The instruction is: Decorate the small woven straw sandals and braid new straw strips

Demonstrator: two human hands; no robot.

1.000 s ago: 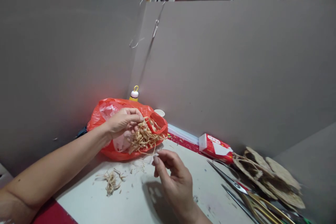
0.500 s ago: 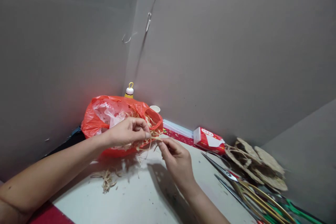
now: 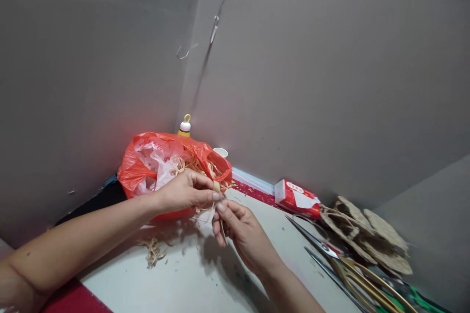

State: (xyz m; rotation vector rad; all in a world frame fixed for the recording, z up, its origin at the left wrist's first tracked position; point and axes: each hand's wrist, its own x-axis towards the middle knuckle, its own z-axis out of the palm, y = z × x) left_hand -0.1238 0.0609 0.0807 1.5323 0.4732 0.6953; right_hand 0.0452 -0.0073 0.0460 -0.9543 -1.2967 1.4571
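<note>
My left hand (image 3: 191, 190) pinches a small pale strip (image 3: 217, 186) between thumb and fingers, in front of the opening of a red plastic bag (image 3: 134, 168). Just right of it and slightly lower, my right hand (image 3: 240, 230) has its thumb and index finger closed on the strip's lower part, which hangs down past the fingers. The fingertips of both hands nearly touch. Tan fibres (image 3: 189, 164) and white plastic show inside the bag. A small clump of fibres (image 3: 154, 253) lies on the white table (image 3: 176, 286) below the left forearm.
Large scissors (image 3: 330, 250) and more tools with gold and green handles lie at the right. Behind them are brown fibrous pieces (image 3: 385, 237) and a red tissue pack (image 3: 297, 199). A white cup (image 3: 221, 152) and a yellow bottle (image 3: 184, 128) stand behind the bag.
The strip has gone from stretched between both hands to bent, with an end hanging at my right hand. My right hand has turned and dropped slightly. The whole view has shifted a little.
</note>
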